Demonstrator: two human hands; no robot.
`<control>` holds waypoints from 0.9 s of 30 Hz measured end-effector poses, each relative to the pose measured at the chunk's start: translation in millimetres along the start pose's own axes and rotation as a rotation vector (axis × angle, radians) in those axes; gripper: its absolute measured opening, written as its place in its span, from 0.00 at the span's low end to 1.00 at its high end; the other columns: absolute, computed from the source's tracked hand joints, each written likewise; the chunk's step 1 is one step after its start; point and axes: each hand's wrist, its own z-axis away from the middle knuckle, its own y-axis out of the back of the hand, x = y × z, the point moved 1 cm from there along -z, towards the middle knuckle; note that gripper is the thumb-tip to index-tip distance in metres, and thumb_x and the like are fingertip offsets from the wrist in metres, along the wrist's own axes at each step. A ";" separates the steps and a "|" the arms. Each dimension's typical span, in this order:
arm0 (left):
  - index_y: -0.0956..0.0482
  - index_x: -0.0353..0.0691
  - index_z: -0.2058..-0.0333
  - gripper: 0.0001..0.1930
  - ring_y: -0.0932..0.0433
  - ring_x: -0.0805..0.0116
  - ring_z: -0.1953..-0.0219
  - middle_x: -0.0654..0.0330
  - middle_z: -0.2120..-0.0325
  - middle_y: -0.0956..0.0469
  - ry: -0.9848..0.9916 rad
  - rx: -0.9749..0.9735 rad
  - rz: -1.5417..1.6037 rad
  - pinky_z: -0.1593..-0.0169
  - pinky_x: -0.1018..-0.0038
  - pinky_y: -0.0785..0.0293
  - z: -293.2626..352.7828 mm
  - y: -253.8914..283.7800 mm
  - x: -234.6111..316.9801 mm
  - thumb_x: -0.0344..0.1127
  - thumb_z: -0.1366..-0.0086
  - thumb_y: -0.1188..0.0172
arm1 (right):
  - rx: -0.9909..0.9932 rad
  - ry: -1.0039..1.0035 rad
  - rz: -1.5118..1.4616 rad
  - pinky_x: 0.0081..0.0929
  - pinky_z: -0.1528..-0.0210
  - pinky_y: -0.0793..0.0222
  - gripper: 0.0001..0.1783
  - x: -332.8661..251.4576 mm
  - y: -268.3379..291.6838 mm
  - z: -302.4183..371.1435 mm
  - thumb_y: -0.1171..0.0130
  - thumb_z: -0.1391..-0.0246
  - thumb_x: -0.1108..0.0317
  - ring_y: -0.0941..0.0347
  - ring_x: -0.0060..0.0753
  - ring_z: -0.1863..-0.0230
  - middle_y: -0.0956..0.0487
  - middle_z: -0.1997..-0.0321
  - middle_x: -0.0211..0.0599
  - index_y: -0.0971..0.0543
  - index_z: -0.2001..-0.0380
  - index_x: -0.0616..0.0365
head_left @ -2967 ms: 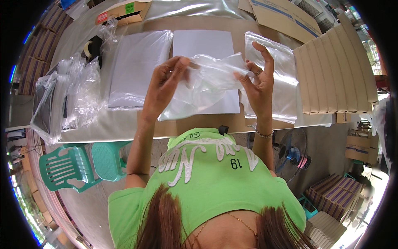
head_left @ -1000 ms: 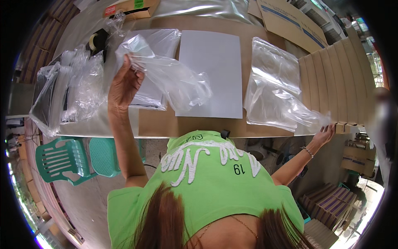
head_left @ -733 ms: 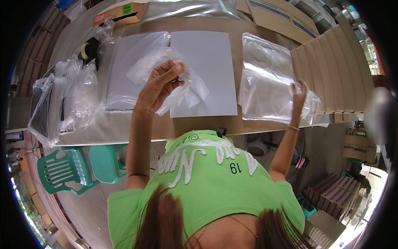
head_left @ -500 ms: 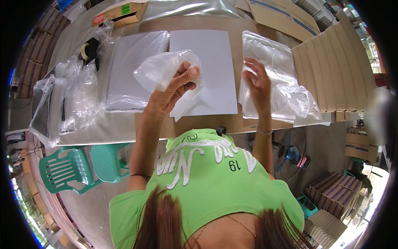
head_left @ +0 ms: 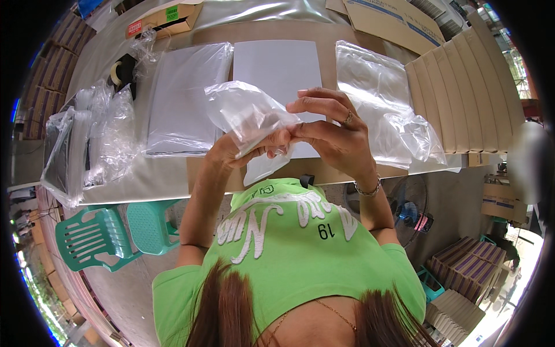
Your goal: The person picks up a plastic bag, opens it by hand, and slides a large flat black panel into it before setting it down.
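My left hand (head_left: 243, 151) is closed on a crumpled clear plastic bag (head_left: 240, 107), held above the table's near edge. Part of the bag hangs below the fingers. My right hand (head_left: 338, 130) has come to the bag's right edge; its thumb meets the left fingertips there, and its other fingers curve over the edge. Just how its fingertips grip the film is hard to see. Behind both hands lies a white sheet (head_left: 277, 63), partly covered by them. To its left is a stack of white sheets in clear plastic (head_left: 188, 98).
A pile of flat clear bags (head_left: 370, 69) lies right of the white sheet, beside a row of upright cardboard pieces (head_left: 462, 92). At left are crumpled plastic wrap (head_left: 113, 136) and a tape roll (head_left: 117, 74). An open carton (head_left: 165, 20) stands at the far left.
My right hand has moved left from the bag pile to the bag in my left hand. The left hand has lowered slightly toward me, and the bag has shifted right.
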 end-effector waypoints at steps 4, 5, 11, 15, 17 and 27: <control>0.27 0.35 0.59 0.18 0.25 0.75 0.76 0.58 0.73 0.24 -0.056 -0.051 0.097 0.76 0.83 0.29 7.3 8.7 -5.4 0.32 0.48 0.34 | 0.173 -0.015 -0.381 0.37 0.48 0.36 0.06 1.4 4.8 -1.0 0.38 0.58 0.73 0.32 0.42 0.50 0.25 0.59 0.36 0.24 0.73 0.55; 0.27 0.34 0.59 0.17 0.25 0.75 0.76 0.59 0.73 0.24 -0.036 -0.012 0.102 0.76 0.83 0.29 11.0 10.5 1.2 0.33 0.47 0.35 | 0.252 -0.009 -0.466 0.39 0.47 0.36 0.05 3.9 9.0 0.5 0.39 0.55 0.73 0.32 0.44 0.50 0.25 0.59 0.39 0.25 0.73 0.56; 0.27 0.35 0.63 0.12 0.26 0.79 0.73 0.64 0.72 0.25 -0.151 0.291 -0.079 0.67 0.83 0.30 32.4 50.6 33.4 0.35 0.42 0.39 | 0.734 -0.095 -0.445 0.42 0.42 0.40 0.11 38.4 47.6 30.1 0.44 0.47 0.61 0.35 0.44 0.46 0.30 0.58 0.40 0.32 0.68 0.55; 0.28 0.37 0.62 0.11 0.26 0.77 0.68 0.64 0.70 0.24 -0.515 0.791 -1.009 0.61 0.81 0.31 33.3 41.1 46.7 0.36 0.40 0.42 | 0.602 -0.147 -0.191 0.38 0.43 0.40 0.11 41.4 53.5 41.7 0.44 0.47 0.62 0.35 0.39 0.47 0.30 0.55 0.40 0.31 0.68 0.58; 0.28 0.37 0.62 0.09 0.26 0.75 0.64 0.64 0.69 0.24 -0.774 0.797 -1.234 0.58 0.79 0.31 18.6 -1.1 53.2 0.35 0.39 0.43 | 0.512 -0.262 -0.211 0.35 0.45 0.39 0.07 35.2 43.4 37.2 0.44 0.48 0.67 0.35 0.35 0.49 0.30 0.56 0.39 0.28 0.69 0.58; 0.29 0.35 0.57 0.21 0.28 0.72 0.62 0.58 0.67 0.26 -0.394 0.774 -0.933 0.60 0.77 0.32 -20.7 107.4 -33.9 0.49 0.34 0.54 | -0.199 -0.608 -0.185 0.45 0.43 0.46 0.35 53.7 -96.3 79.6 0.33 0.61 0.64 0.44 0.50 0.42 0.36 0.46 0.45 0.36 0.47 0.52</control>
